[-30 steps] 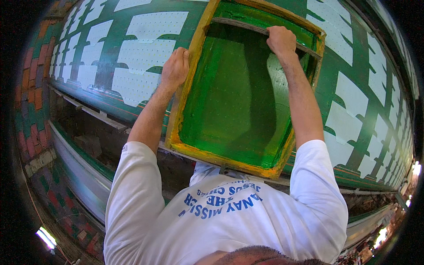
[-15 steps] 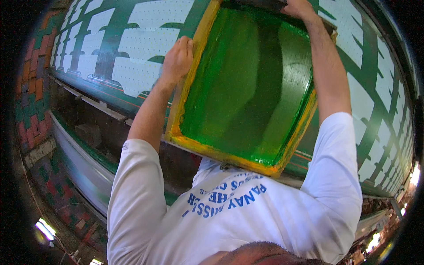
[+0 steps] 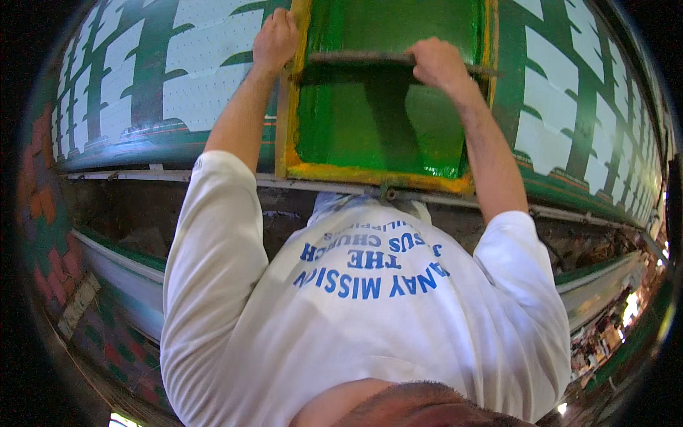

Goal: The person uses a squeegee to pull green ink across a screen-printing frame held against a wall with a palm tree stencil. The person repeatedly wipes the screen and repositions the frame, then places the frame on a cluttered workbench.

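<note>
Long green-topped table [image 3: 153,57]; brick-patterned floor [image 3: 43,203], red, orange and green, beyond its left end; second long table [image 3: 117,285] along its near side; bright light patches [image 3: 629,309] past its right end.

At twelve o'clock, a wood-like frame [image 3: 334,173], matt and rough beneath an uneven yellow-orange coating; within it, a smooth green panel [image 3: 334,128], glossiest along its near edge. Crossing this, a dull, matt bar [image 3: 363,57] with a weathered surface. At half past ten, and again at two, flat matt white pieces [image 3: 206,64], finely dotted on the former side, against a smooth green tabletop [image 3: 151,64] whose sheen I catch towards ten. At six, a soft cloth shirt [image 3: 370,320], matt and creased. Towards half past eight, brick-like paving [image 3: 53,274], apparently rough, though blurred from here.
</note>
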{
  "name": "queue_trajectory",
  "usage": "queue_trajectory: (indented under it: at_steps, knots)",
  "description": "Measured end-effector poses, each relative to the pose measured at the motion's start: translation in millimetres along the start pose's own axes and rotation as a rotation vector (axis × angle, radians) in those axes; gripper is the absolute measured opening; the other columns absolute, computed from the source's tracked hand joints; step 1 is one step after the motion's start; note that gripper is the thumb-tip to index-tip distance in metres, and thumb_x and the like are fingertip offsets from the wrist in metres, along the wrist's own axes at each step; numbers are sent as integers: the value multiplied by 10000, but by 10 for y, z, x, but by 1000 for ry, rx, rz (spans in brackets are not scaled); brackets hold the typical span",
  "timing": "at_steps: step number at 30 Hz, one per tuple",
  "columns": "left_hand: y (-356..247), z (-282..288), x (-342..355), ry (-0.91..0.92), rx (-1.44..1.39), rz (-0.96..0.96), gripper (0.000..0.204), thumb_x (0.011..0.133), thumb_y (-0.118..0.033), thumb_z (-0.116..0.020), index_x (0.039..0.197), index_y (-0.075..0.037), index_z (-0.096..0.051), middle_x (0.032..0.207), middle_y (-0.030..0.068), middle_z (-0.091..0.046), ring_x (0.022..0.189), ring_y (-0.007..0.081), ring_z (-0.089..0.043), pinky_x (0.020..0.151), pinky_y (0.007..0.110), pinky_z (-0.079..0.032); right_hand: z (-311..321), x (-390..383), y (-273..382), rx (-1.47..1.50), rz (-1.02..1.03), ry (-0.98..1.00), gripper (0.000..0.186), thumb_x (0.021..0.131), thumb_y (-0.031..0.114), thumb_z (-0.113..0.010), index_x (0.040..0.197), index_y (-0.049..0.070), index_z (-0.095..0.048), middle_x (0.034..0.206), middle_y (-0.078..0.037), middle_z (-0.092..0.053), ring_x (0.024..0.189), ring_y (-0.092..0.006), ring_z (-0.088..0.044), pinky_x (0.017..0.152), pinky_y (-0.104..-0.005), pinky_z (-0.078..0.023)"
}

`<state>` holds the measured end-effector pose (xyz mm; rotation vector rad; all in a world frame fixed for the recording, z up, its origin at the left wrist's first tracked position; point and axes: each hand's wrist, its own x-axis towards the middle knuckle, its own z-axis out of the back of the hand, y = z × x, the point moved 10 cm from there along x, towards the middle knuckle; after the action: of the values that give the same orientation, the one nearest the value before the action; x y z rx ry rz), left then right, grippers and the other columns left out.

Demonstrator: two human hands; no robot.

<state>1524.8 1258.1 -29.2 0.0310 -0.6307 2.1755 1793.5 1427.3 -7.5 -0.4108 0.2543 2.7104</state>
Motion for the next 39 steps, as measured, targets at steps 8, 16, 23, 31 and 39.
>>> queue_trajectory:
  at_steps: [8, 16, 23, 31, 39]
  knots:
    - [140, -190, 33, 68, 50, 68, 462, 1095, -455, -376, 1258, -68, -571, 1197, 244, -671, 1143, 488, -628, 954, 597, -517, -419, -1834, 1102, 217, -158, -252, 399, 764, -22, -696, 1140, 97, -760, 1113, -70, -744, 1042, -280, -704, 853, -422, -590]
    - [175, -233, 114, 121, 15, 204, 500, 1075, -433, -367, 1311, -38, -562, 1302, 272, -649, 1209, 499, -606, 1030, 584, -480, -434, -1889, 1182, 140, -182, -129, 442, 756, -16, -705, 1177, 106, -760, 1120, -70, -745, 1045, -288, -706, 857, -428, -583]
    - [65, -112, 23, 184, 85, 279, 590, 1040, -491, -374, 1395, -59, -561, 1338, 280, -638, 1272, 480, -587, 1082, 572, -456, -495, -2064, 1200, 204, -130, -86, 355, 759, 29, -712, 1106, 93, -743, 1029, -88, -723, 1014, -294, -702, 817, -452, -590]
    - [148, -61, 78, 108, 105, 297, 575, 1039, -527, -399, 1382, -115, -605, 1367, 237, -640, 1304, 439, -575, 1085, 551, -448, -632, -2427, 1302, 520, 81, -135, 486, 821, 216, -781, 1246, 16, -655, 1298, -189, -634, 1235, -365, -604, 1041, -439, -515]
    - [48, 33, 28, 89, 188, 319, 476, 1046, -447, -445, 1306, -95, -632, 1271, 222, -684, 1194, 442, -631, 997, 533, -499, -584, -2840, -683, 590, -438, -536, 564, 908, 305, -770, 1351, -12, -627, 1394, -226, -603, 1259, -408, -594, 1055, -465, -492]
